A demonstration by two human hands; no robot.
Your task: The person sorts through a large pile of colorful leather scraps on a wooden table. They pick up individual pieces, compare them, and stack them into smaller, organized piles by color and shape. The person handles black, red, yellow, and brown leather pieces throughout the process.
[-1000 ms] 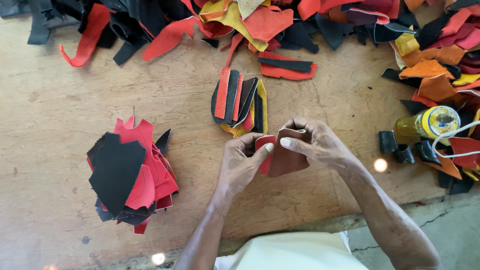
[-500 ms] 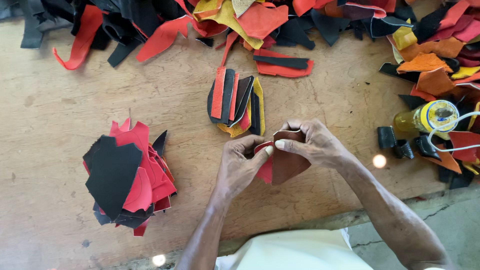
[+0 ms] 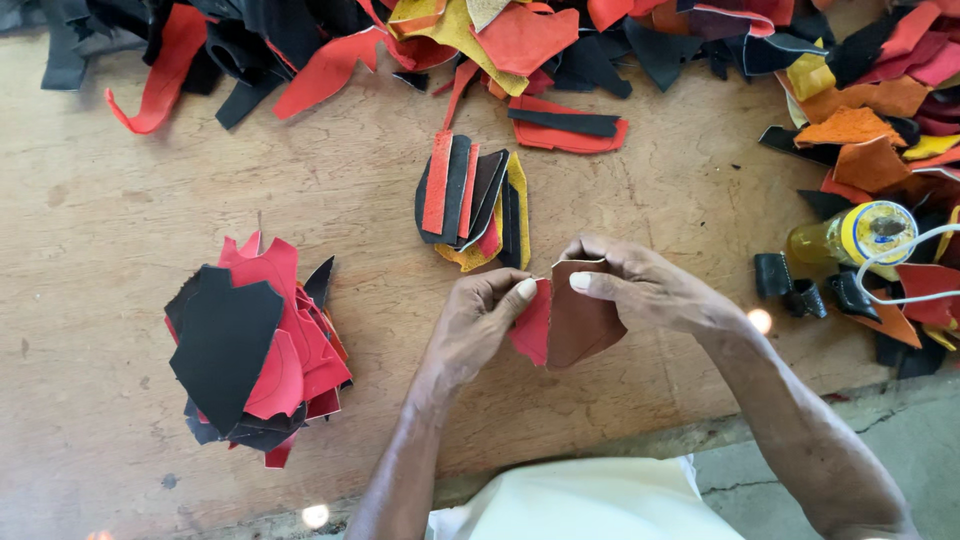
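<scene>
Lower centre of the frame, nearest the camera: a cream-coloured garment (image 3: 590, 505) on the person's lap, below the edge of the bare wooden worktable (image 3: 100, 260)

Just above it, centre frame: both forearms rise from the bottom edge and meet over the table. The left hand (image 3: 475, 325) is curled, thumb and forefinger closed on the left edge of a red cut leather piece (image 3: 533, 325). The right hand (image 3: 640, 285) is bent at the wrist, thumb pressed on the face of a brown cut leather piece (image 3: 580, 320), fingers wrapped behind its top edge. The red piece lies partly behind the brown one; the two touch and overlap along one edge. Both are held just above the table surface

Left of frame: a fanned stack of red and black cut leather shapes (image 3: 255, 350), a black one on top, well apart from the hands

Right of frame: a yellow-capped amber bottle lying on its side (image 3: 855, 235); contents cannot be told. A white cord (image 3: 900, 265) loops beside it, with small black leather offcuts (image 3: 800, 285) just to its left

Above the hands: a small bundle of red, black and yellow leather strips (image 3: 475, 205)

Top of frame, farthest: a long heap of mixed leather scraps in black, red, orange and yellow (image 3: 520, 35)
</scene>
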